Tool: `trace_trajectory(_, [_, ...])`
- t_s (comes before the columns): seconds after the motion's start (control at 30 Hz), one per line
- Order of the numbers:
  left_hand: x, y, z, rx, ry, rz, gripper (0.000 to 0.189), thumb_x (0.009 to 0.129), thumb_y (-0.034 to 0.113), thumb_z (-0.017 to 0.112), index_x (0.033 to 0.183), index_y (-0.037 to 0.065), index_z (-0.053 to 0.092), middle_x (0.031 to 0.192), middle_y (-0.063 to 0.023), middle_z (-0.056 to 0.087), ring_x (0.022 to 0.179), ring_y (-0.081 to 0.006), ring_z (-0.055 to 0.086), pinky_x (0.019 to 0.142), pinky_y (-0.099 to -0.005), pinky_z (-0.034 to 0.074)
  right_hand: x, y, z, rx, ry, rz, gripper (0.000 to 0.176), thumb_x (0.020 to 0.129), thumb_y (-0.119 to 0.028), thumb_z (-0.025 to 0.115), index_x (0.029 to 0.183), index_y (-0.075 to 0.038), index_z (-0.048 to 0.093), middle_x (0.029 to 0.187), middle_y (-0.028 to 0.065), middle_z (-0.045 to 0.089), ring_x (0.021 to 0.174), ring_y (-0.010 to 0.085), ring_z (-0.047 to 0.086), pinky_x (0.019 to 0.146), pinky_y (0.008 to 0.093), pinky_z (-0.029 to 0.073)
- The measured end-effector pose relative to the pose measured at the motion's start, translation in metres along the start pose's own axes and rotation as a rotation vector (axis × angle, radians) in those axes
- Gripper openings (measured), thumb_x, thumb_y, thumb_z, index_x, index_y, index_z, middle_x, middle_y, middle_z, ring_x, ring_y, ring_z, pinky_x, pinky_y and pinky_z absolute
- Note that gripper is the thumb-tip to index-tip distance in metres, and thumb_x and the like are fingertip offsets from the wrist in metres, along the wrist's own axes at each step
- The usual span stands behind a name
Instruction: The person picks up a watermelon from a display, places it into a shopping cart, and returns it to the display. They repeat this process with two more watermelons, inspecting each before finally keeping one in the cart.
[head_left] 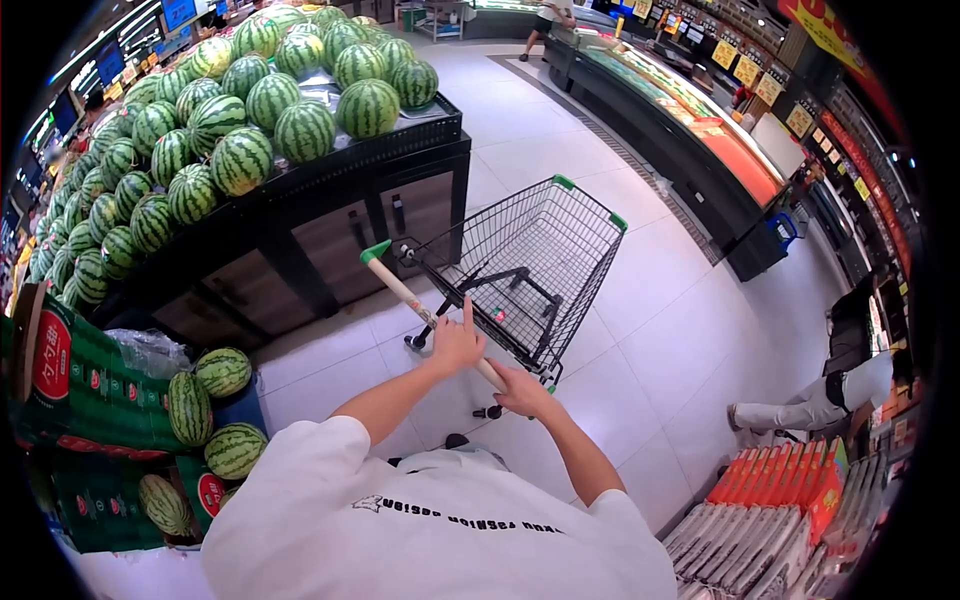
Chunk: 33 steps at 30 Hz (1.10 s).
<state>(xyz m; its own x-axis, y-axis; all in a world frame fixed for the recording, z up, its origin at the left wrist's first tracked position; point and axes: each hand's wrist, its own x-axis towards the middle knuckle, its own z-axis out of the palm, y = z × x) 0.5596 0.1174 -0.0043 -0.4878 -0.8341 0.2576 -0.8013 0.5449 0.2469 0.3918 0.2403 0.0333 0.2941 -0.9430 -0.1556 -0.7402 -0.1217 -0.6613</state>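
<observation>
A wire shopping cart [585, 295] with green corner caps stands in front of me, its basket holding no goods that I can see. Its pale handle [403, 295] runs slantwise just beyond my body. My left hand [458, 345] rests on the middle of this handle, index finger stretched forward and the other fingers curled round the bar. Closer to the handle's right end, my right hand [520, 388] is wrapped around it. A small red-and-white mark [500, 314] shows near the basket's close end.
Left of the cart, watermelons [272, 100] are heaped on a black stand with wooden doors [300, 255]. Green cartons [110, 390] and loose watermelons [190, 408] sit at lower left. A chilled counter [680, 130] stands beyond; a person [810, 405] and stacked boxes [770, 490] are at right.
</observation>
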Motion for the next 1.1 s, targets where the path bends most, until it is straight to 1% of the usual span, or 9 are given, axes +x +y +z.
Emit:
trace_trajectory(0.07, [-0.003,0.021,0.006,-0.055,-0.038,0.117,0.077,0.084,0.03,0.053,0.144,-0.005,0.02,0.07,-0.0139,0.066,0.067,-0.0331,0.063,0.083,-0.0435,0.039,-0.022,0.017,-0.022,-0.09,0.006,-0.015,0.074,0.073,-0.015,0.066,0.142,-0.015,0.039,0.108,0.0203,0.062,0.094,0.0408,0.061,0.081,0.0459,0.05])
trace_trajectory(0.1, [-0.006,0.04,-0.014,-0.012,-0.129,0.149,0.064,0.087,0.04,0.051,0.134,-0.003,0.042,0.079,-0.0137,0.067,0.08,-0.0302,0.064,0.086,-0.0413,0.04,-0.032,0.03,-0.029,-0.151,0.017,-0.009,0.071,0.074,-0.021,0.068,0.14,-0.017,0.042,0.105,0.0162,0.062,0.09,0.0375,0.063,0.078,0.0454,0.051])
trace_trajectory(0.2, [0.009,0.039,-0.008,-0.168,-0.279,0.696,0.055,0.088,0.046,0.054,0.126,0.007,0.053,0.079,-0.0142,0.066,0.076,-0.0349,0.064,0.084,-0.0442,0.044,-0.066,0.063,-0.056,-0.299,0.082,0.049,0.065,0.074,-0.027,0.067,0.135,-0.017,0.048,0.101,0.0141,0.062,0.084,0.0354,0.064,0.073,0.0459,0.052])
trace_trajectory(0.23, [0.022,0.033,-0.018,-0.168,-0.349,0.72,0.051,0.088,0.054,0.053,0.111,0.009,0.062,0.083,-0.0154,0.067,0.08,-0.0342,0.065,0.078,-0.0459,0.048,-0.076,0.073,-0.064,-0.38,0.094,0.063,0.062,0.074,-0.03,0.067,0.132,-0.016,0.05,0.099,0.0129,0.062,0.081,0.0346,0.064,0.071,0.0457,0.052])
trace_trajectory(0.33, [0.076,-0.033,-0.02,0.001,-0.56,0.289,0.043,0.091,0.049,0.045,0.103,0.013,0.064,0.075,-0.0125,0.067,0.067,-0.0319,0.067,0.058,-0.0469,0.05,-0.098,0.1,-0.087,-0.646,0.11,0.159,0.054,0.071,-0.033,0.069,0.12,-0.013,0.057,0.093,0.0102,0.064,0.077,0.0324,0.065,0.066,0.045,0.052])
trace_trajectory(0.37, [0.076,-0.041,-0.069,0.092,-0.515,0.317,0.045,0.095,0.043,0.04,0.088,0.01,0.069,0.072,-0.0135,0.068,0.062,-0.033,0.065,0.055,-0.0458,0.049,-0.102,0.104,-0.092,-0.68,0.176,0.2,0.048,0.071,-0.032,0.069,0.114,-0.012,0.059,0.089,0.0105,0.064,0.075,0.0328,0.065,0.066,0.0453,0.052])
trace_trajectory(0.5, [0.065,-0.03,-0.02,0.005,-0.152,0.284,0.057,0.096,0.036,0.04,0.052,0.008,0.063,0.052,-0.0137,0.059,0.05,-0.0343,0.06,0.053,-0.0463,0.047,-0.088,0.129,-0.082,-0.527,0.299,0.15,0.034,0.071,-0.03,0.068,0.096,-0.008,0.062,0.078,0.0121,0.065,0.07,0.0344,0.064,0.065,0.0458,0.052])
trace_trajectory(0.87, [0.104,0.02,0.014,0.002,-0.094,0.212,0.054,0.095,0.035,0.042,0.055,0.008,0.065,0.055,-0.0121,0.062,0.052,-0.0305,0.061,0.055,-0.0433,0.048,-0.038,0.153,-0.137,-0.711,0.268,0.428,0.034,0.07,-0.042,0.069,0.071,-0.009,0.067,0.07,0.0119,0.067,0.068,0.0317,0.066,0.063,0.0442,0.053])
trace_trajectory(1.1, [0.151,0.018,0.033,0.01,0.003,0.155,0.053,0.094,0.034,0.045,0.052,0.007,0.064,0.05,-0.0121,0.059,0.048,-0.0298,0.06,0.053,-0.0426,0.048,0.011,0.186,-0.177,-0.703,0.281,0.413,0.034,0.071,-0.042,0.068,0.07,-0.008,0.068,0.069,0.0143,0.067,0.066,0.0328,0.066,0.064,0.0455,0.053])
